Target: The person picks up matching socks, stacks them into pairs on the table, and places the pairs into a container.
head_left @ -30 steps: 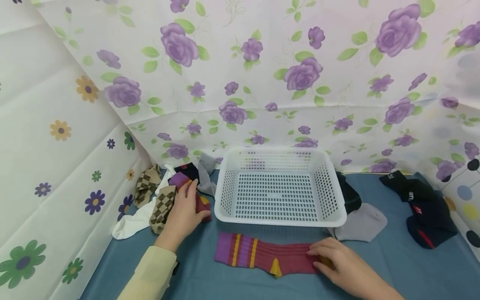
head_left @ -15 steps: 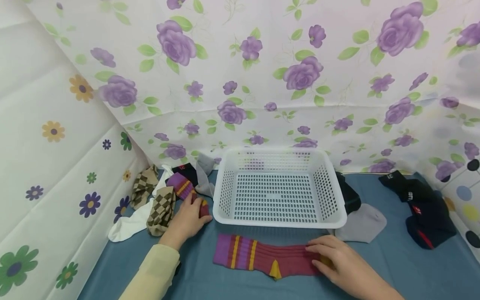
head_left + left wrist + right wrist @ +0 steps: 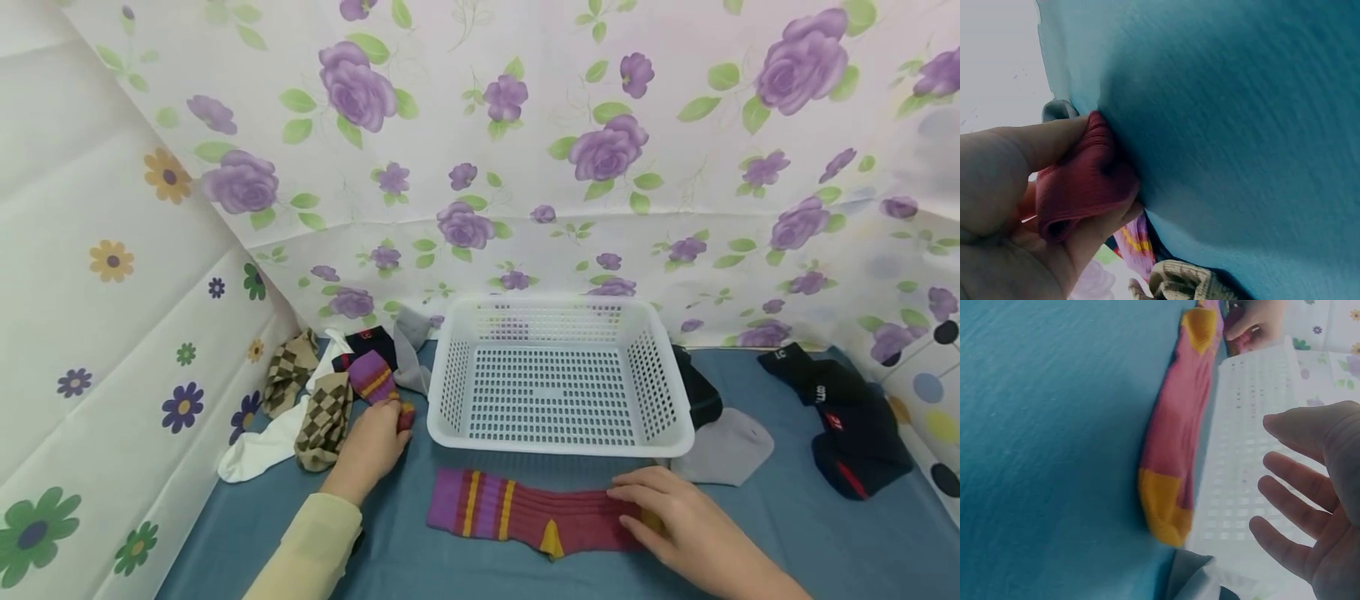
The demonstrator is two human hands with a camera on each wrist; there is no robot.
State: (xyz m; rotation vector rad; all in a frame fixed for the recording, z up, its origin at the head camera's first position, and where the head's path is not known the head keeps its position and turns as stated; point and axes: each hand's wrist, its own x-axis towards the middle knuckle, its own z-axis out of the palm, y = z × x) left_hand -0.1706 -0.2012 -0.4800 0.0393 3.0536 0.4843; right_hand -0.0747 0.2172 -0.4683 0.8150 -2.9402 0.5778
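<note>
A maroon sock (image 3: 577, 518) with purple and yellow stripes lies flat in front of the basket, its cuff to the left. Over its toe end hovers my right hand (image 3: 678, 527), fingers spread and loosely bent; in the right wrist view the hand (image 3: 1316, 500) is apart from the sock's yellow toe (image 3: 1163, 519). My left hand (image 3: 371, 446) pinches a second striped sock (image 3: 372, 377) left of the basket. In the left wrist view, its maroon part (image 3: 1088, 181) is folded between thumb and fingers. The hand hides some of this sock in the head view.
A white perforated basket (image 3: 558, 448) stands at the back middle. Left are checkered socks (image 3: 324, 421), a white sock (image 3: 262, 450) and a grey sock (image 3: 408, 354). Right are a light grey sock (image 3: 723, 450) and several dark socks (image 3: 862, 437). Patterned sheets rise behind and beside.
My left hand has come down onto the second striped sock and gripped its maroon part, shifting the sock slightly. The right hand has hardly moved, and the flat sock lies as before.
</note>
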